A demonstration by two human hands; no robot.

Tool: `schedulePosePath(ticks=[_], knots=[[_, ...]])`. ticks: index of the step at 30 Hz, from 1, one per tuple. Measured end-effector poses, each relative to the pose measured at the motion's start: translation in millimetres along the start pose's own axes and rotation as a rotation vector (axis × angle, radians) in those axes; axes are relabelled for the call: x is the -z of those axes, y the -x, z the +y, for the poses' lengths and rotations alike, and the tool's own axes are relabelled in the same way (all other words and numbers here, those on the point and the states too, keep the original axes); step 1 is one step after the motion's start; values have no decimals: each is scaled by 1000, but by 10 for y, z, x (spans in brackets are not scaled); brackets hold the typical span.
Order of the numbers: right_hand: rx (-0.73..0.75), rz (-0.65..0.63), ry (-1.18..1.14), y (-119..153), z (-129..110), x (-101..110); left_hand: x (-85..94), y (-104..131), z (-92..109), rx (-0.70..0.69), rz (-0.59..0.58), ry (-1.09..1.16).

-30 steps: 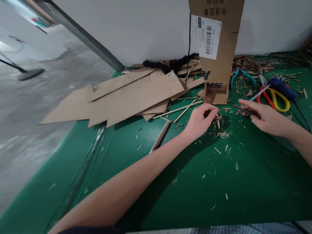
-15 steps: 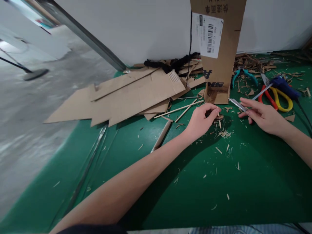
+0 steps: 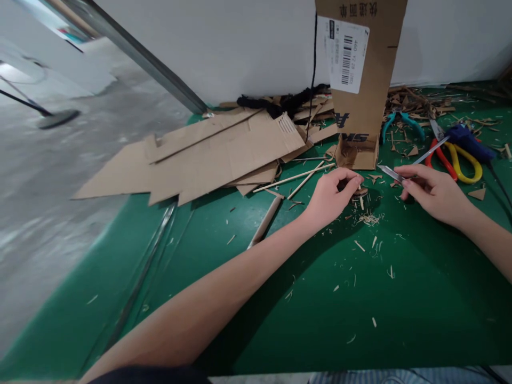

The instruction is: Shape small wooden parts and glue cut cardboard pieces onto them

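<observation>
My left hand [image 3: 331, 197] is closed in a pinch near the middle of the green table [image 3: 400, 320]. Something small and pale shows at its fingertips, too hidden to name. Just below them is a small brown cardboard piece [image 3: 361, 192], with pale wood shavings [image 3: 368, 219] scattered in front. My right hand [image 3: 434, 189] grips a craft knife [image 3: 391, 173], its blade pointing left and away from me. Beyond the hands stands a tall cardboard structure [image 3: 362, 114] with an open tray-like base and a barcode label [image 3: 347, 56].
Flat cardboard sheets [image 3: 224, 154] lie to the left, near thin wooden sticks [image 3: 298, 177] and a brown roll [image 3: 266, 221]. At the right are teal-handled pliers [image 3: 404, 127], scissors [image 3: 466, 164] with red and yellow handles, and a blue glue gun [image 3: 468, 143]. Cardboard scraps [image 3: 424, 101] line the wall.
My right hand has drawn slightly right with the craft knife, and its fingers have curled in closer. My left hand keeps its pinch in nearly the same place.
</observation>
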State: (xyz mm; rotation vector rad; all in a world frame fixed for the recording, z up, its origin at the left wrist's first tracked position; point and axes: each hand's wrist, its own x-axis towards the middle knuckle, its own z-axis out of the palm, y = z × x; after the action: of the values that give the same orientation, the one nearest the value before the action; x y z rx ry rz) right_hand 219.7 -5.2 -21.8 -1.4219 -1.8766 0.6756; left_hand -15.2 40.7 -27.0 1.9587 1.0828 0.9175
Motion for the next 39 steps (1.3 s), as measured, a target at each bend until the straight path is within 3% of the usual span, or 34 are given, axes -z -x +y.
schedulePosePath(ticks=[6, 15, 25, 39], knots=[[170, 8, 291, 32, -178, 28, 0, -2, -6, 21, 0, 7], [420, -23, 816, 29, -173, -138, -1, -7, 6, 28, -6, 12], [519, 46, 966, 53, -269, -220, -5, -13, 11, 20, -8, 14], [480, -95, 1035, 55, -292, -245, 10, -6, 42, 23, -6, -2]])
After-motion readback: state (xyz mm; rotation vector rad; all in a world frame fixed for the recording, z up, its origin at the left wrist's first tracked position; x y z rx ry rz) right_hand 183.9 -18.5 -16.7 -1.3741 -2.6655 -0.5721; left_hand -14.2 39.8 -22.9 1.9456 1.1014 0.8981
